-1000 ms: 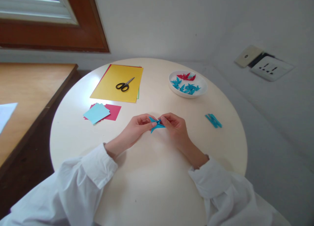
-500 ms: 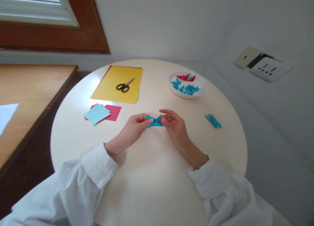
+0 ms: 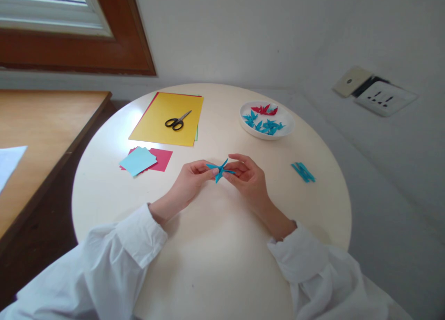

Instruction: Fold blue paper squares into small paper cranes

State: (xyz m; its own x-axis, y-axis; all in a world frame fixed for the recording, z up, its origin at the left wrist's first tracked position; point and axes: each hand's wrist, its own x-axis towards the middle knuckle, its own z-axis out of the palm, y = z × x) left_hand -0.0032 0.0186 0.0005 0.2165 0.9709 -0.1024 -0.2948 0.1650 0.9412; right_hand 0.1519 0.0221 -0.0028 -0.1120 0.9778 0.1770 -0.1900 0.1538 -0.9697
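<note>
A small blue folded paper figure point(image 3: 220, 169) with pointed tips is held just above the round cream table point(image 3: 208, 246), near its middle. My left hand point(image 3: 193, 178) pinches its left end with thumb and fingertips. My right hand point(image 3: 247, 176) pinches its right side, with the upper fingers curled loosely over it. Both arms wear white sleeves.
A white bowl point(image 3: 285, 130) of small blue and red folded figures sits at the back right. Folded blue strips point(image 3: 303, 172) lie at the right. Black scissors point(image 3: 177, 121) rest on yellow sheets point(image 3: 163, 125). Light-blue paper point(image 3: 137, 160) overlaps red paper point(image 3: 162, 158). A wooden ledge point(image 3: 38, 139) runs along the left.
The blue figure has been turned between my fingers, so its pointed tips now stick up and out. My right hand's fingers have loosened a little. Both hands stayed in place.
</note>
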